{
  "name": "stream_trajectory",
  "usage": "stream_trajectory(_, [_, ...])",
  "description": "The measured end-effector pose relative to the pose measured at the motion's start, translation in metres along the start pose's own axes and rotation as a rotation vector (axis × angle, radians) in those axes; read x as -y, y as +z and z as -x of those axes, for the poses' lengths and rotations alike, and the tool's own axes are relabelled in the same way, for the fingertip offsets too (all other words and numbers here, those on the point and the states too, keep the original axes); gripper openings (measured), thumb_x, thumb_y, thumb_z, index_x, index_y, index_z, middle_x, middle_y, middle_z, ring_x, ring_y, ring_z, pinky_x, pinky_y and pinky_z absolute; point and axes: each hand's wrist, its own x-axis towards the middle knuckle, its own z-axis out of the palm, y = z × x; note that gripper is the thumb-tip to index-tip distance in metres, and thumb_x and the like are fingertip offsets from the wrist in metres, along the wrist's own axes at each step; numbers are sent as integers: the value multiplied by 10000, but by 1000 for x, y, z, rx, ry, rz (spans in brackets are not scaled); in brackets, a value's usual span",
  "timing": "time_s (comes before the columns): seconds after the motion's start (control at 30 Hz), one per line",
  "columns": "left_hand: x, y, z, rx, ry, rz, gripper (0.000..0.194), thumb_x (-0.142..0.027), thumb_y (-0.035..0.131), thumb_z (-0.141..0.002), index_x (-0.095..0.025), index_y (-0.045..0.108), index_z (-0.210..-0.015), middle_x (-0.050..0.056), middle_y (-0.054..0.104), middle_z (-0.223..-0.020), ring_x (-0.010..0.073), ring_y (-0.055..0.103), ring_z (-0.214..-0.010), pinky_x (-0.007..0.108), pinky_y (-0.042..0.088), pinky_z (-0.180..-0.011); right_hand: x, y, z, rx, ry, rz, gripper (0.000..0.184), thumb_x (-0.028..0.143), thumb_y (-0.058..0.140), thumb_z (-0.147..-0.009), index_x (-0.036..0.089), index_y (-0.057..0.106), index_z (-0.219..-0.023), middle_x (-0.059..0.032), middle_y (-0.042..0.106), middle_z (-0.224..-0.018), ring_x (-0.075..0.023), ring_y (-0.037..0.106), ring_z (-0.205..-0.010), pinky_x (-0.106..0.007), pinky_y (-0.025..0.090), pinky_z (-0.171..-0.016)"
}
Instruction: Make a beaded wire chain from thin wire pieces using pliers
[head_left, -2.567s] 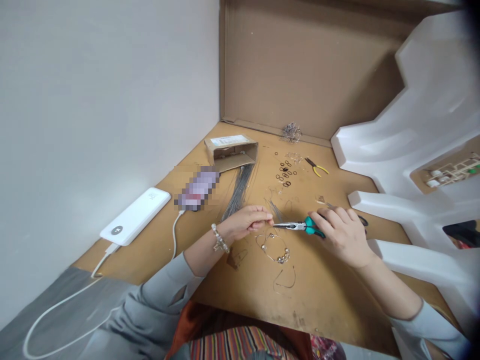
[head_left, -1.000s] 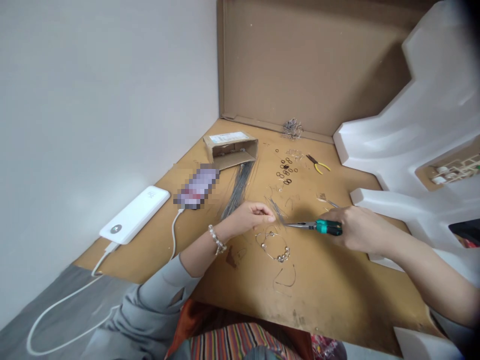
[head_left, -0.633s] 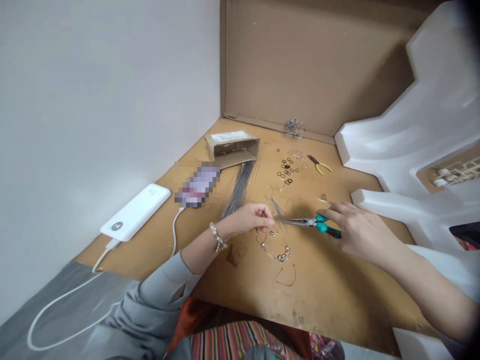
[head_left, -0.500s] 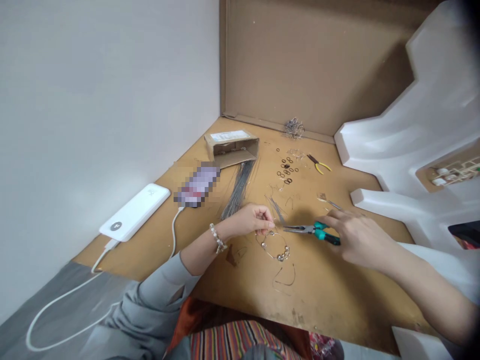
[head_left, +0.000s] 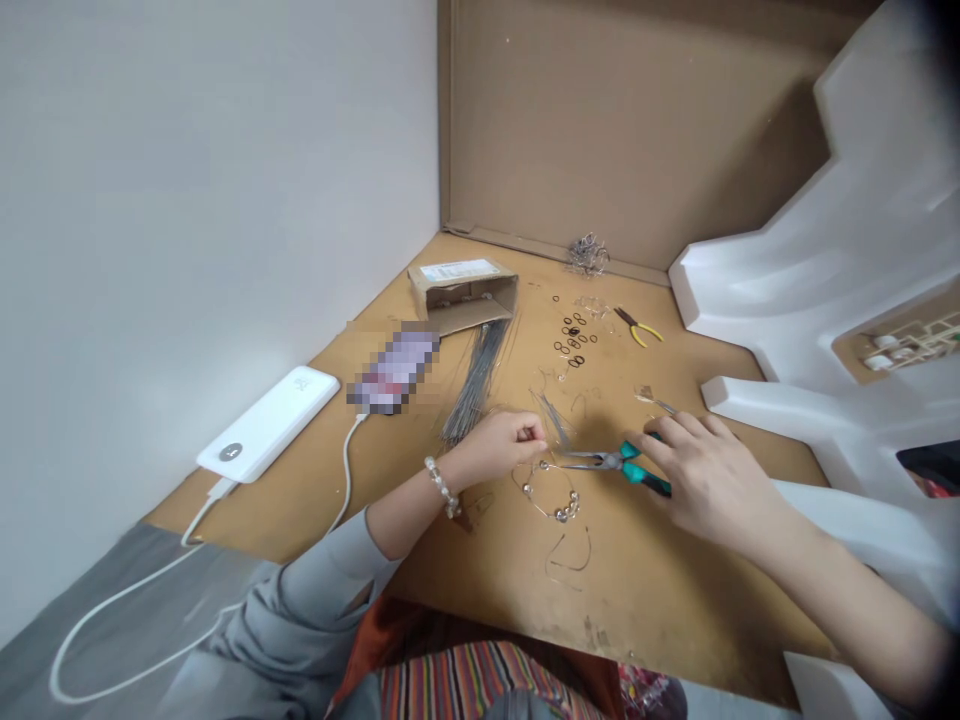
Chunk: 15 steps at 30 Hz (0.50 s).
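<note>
My left hand point(head_left: 519, 443) is closed in a pinch above the table. Whatever lies between its fingertips is too thin to make out. My right hand point(head_left: 709, 478) grips teal-and-black long-nose pliers point(head_left: 604, 461), their jaws pointing left and their tips close to my left fingertips. Just below both, a thin wire loop with round shiny beads point(head_left: 568, 510) lies on the table. Nearer to me is a bent piece of wire point(head_left: 577, 567). Short straight wires point(head_left: 555, 418) lie beyond my left fingers. My left wrist wears a clear beaded bracelet point(head_left: 442, 487).
A bundle of grey wires point(head_left: 474, 385) extends from an open cardboard box point(head_left: 469, 300). Dark rings point(head_left: 574, 340), yellow-handled pliers point(head_left: 637, 328) and tangled wire point(head_left: 589, 256) lie farther back. A phone point(head_left: 395, 370) and white power bank point(head_left: 270, 425) sit left; white foam point(head_left: 787, 410) borders the right.
The pliers and my right hand have shifted slightly left, bringing the tips closer to my left fingertips. My left hand has turned a little. The beaded loop stays in place.
</note>
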Motion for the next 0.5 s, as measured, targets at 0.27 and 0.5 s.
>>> stream_trajectory(0.27, [-4, -3, -4, 75, -162, 358, 186, -301, 632, -721, -141, 537, -729, -13, 580, -588, 80, 526, -520, 197, 394, -504, -14, 7, 2, -169, 23, 5, 366, 341, 545, -807, 170, 561, -1131, -119, 589, -969, -247, 491, -838, -343, 311, -691])
stream_trajectory(0.5, [-3, -8, -5, 167, -273, 565, 236, -309, 685, -675, -135, 527, -705, 4, 614, -616, 65, 538, -514, 183, 397, -493, -1, -1, 7, -201, -192, 117, 296, 161, 484, -850, 189, 555, -1136, -80, 610, -845, -219, 468, -786, -341, 281, -674])
